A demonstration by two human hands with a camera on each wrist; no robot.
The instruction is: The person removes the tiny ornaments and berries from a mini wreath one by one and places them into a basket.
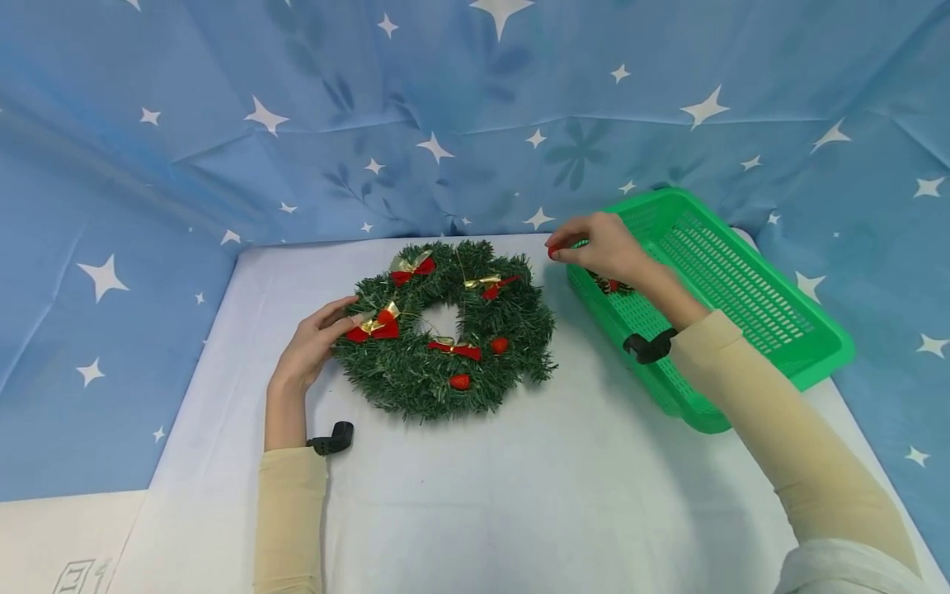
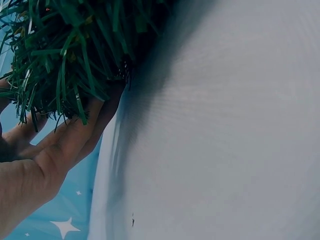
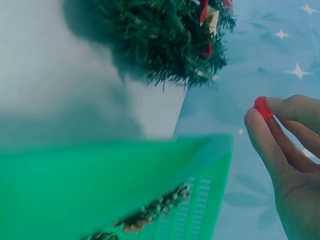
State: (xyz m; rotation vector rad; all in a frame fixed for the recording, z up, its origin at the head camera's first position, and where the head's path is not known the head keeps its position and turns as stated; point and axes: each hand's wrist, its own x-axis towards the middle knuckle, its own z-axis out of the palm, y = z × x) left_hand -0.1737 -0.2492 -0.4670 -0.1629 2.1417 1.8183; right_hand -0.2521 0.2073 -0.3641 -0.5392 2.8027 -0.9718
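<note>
A green Christmas wreath (image 1: 393, 371) lies on the white-covered table. It bears several red and gold bows (image 1: 454, 350) and red strawberry ornaments (image 1: 460, 382). At its left edge my left hand (image 1: 312, 342) grips the greenery, thumb on top beside a bow; in the left wrist view the other fingers (image 2: 75, 135) reach along the side and partly under it. To the right of the wreath, my right hand (image 1: 604, 247) is raised over the near-left rim of a green basket (image 1: 772, 272). Between thumb and fingertips it pinches a small red strawberry ornament (image 3: 262, 107).
Inside the basket, pinecone decorations (image 3: 165, 202) lie partly hidden beneath the right hand and forearm. Blue curtain fabric (image 1: 475, 165) with white stars hangs behind the table and along both sides. A black wrist camera (image 1: 334, 439) sits on the left wrist.
</note>
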